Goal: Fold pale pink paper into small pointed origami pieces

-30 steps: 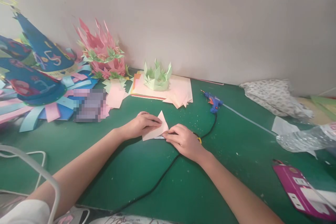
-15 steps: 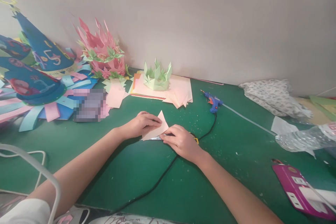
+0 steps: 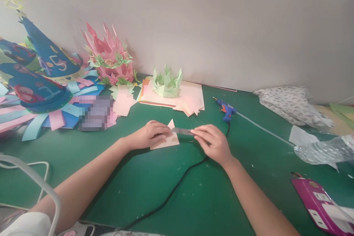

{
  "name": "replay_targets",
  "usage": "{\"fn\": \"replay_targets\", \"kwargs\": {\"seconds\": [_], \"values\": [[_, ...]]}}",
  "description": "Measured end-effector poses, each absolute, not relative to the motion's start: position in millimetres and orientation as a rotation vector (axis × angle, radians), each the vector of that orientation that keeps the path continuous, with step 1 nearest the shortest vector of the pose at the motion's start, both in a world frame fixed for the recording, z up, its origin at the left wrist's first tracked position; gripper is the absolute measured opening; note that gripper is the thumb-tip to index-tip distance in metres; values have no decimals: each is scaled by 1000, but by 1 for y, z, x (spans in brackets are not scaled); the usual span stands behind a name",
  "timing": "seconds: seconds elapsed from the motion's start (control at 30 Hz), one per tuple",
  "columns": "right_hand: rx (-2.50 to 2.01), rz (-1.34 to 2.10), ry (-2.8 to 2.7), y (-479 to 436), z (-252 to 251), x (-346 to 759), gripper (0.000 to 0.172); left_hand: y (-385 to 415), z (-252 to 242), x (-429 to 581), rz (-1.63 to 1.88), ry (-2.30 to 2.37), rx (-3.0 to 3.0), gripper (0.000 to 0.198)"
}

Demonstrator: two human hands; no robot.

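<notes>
My left hand (image 3: 151,135) lies closed on a folded pale pink paper (image 3: 170,141) and presses it flat against the green table (image 3: 193,199). The paper's point sticks up beside my fingers. My right hand (image 3: 212,142) pinches one end of a thin grey strip-like tool (image 3: 181,131); I cannot make out what it is. The tool reaches left across the top of the paper, and its tip ends at my left fingertips.
A black cord (image 3: 171,195) runs under my right hand to a blue glue gun (image 3: 226,108). Behind are a green paper crown (image 3: 166,81) on pink sheets (image 3: 190,99), a pink crown (image 3: 109,57) and blue cones (image 3: 41,70). Right: cloth (image 3: 290,103), plastic bag (image 3: 323,151), magenta power strip (image 3: 320,202).
My right hand has lifted off the paper's lower edge and moved up and right, bringing the grey tool above the paper. My left hand has stayed on the paper.
</notes>
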State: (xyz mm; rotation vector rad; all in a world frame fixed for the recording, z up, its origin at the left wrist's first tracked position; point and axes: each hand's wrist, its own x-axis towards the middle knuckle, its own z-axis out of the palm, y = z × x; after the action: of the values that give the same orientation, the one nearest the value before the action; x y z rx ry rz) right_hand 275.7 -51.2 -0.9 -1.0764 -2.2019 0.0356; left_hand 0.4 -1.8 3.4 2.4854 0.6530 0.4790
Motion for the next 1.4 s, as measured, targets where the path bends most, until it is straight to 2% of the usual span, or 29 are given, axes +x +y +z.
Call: {"fn": "replay_targets", "kwargs": {"seconds": [0.13,0.3,0.37,0.47,0.57,0.67,0.83,1.1,1.17,1.3,1.4], "values": [[-1369,-165,-2075,-40,-8,290,22,-9,6,1,418,711,2506,56],[-1484,-194,-2152,-36,-13,285,23,-18,7,2,397,710,2455,50],[-1481,-183,-2151,-37,-7,280,28,-20,6,2,412,722,2443,51],[-1462,-110,-1961,-36,13,275,50,-20,5,3,440,722,2458,51],[-1429,-87,-1780,-31,33,267,56,-20,7,5,465,719,2523,39],[-1333,69,-2083,-23,37,250,43,-20,9,8,472,682,2588,23],[-1164,320,-2494,-15,12,218,49,-19,7,9,565,750,2568,21],[-1176,422,-2330,-16,-3,215,34,-16,7,4,661,1159,2501,19],[-1140,444,-2311,-17,-2,216,37,-16,7,4,668,1241,2454,19],[-1061,583,-2237,-23,1,216,53,-12,3,3,730,1426,2260,19],[-1069,785,-2107,-27,2,212,53,-8,-1,3,807,1486,2149,16]]}}
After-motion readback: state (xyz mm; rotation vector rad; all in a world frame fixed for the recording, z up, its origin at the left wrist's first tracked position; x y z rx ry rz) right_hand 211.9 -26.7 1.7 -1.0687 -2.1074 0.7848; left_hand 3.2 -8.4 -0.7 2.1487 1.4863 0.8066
